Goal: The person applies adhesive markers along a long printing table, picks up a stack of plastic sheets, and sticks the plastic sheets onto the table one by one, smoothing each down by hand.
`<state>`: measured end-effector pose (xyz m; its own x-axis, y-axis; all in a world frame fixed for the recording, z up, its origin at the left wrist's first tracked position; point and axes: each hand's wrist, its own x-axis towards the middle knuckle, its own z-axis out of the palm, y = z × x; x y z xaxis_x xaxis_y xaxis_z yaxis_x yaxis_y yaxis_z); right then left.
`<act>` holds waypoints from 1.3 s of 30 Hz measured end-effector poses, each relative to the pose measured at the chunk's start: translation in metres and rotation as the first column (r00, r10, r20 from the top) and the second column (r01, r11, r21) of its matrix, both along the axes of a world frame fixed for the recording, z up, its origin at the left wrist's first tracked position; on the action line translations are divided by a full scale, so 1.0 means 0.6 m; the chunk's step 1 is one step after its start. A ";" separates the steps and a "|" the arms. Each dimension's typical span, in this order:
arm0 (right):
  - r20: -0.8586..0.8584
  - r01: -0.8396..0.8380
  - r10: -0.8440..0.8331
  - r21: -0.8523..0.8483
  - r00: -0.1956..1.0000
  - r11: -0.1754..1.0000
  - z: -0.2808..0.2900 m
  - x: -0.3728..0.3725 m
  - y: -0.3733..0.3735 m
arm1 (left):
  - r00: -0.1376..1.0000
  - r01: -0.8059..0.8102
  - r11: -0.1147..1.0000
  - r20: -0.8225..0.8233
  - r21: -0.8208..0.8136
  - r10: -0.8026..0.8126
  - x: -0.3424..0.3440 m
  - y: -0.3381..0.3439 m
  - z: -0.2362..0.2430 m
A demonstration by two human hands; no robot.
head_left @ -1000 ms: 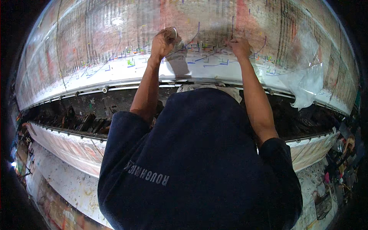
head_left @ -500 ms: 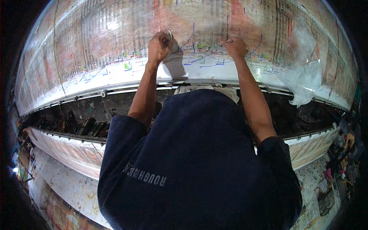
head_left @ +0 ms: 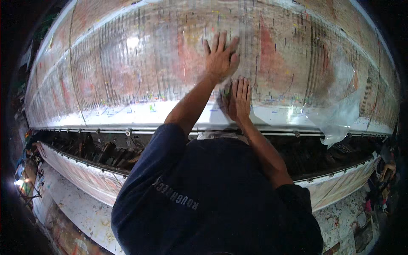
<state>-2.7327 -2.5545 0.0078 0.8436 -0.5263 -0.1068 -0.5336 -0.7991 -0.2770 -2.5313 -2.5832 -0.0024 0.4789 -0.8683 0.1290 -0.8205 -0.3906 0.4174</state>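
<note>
My left hand (head_left: 221,60) lies on the long stained work table (head_left: 157,63), fingers spread and pointing away from me. Closer to the near edge is my right hand (head_left: 240,97), its fingers stretched out side by side, palm toward the surface. Neither hand shows anything held. The tabletop beneath them looks glossy and carries dark stripes, reddish stains and small coloured pen marks. Whether a thin clear layer lies under my palms, I cannot tell.
A crumpled clear plastic sheet (head_left: 340,114) hangs over the near edge on the right. Along that edge runs a rail (head_left: 106,130) with small round fittings. Behind me stands a second long table (head_left: 85,163); dark clutter fills the gap between the tables.
My left hand has gone from closed to spread and moved right and farther out. The right hand has opened flat and come left. The small pale curved thing at my left hand no longer shows.
</note>
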 end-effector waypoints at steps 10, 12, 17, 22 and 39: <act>0.056 0.041 -0.051 0.168 0.997 0.985 0.025 0.017 -0.018 | 0.981 -0.170 0.961 0.128 0.218 0.145 0.072 -0.110 -0.006; 0.070 0.038 -0.055 0.223 0.996 0.974 0.037 0.013 -0.022 | 0.985 -0.150 0.967 0.114 0.204 0.129 0.074 -0.110 -0.006; 0.311 -0.060 -0.199 0.659 0.929 0.750 0.044 -0.057 -0.086 | 0.955 -0.225 0.970 0.218 0.089 0.202 0.061 -0.104 -0.038; 0.395 0.687 -0.738 0.292 0.547 0.666 0.041 -0.377 -0.236 | 0.967 -0.234 0.972 0.108 0.004 0.232 -0.149 -0.129 -0.031; -0.041 0.001 -0.996 0.999 -0.073 -0.041 0.047 -0.893 -0.463 | 0.876 -0.481 0.851 0.124 0.211 0.465 -0.678 -0.423 -0.033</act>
<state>-3.2684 -2.8323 0.0363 0.0443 -0.8270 -0.5605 0.3147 0.5441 -0.7778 -2.9382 -2.8371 -0.0223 0.8367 -0.5476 0.0017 -0.5345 -0.8160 0.2203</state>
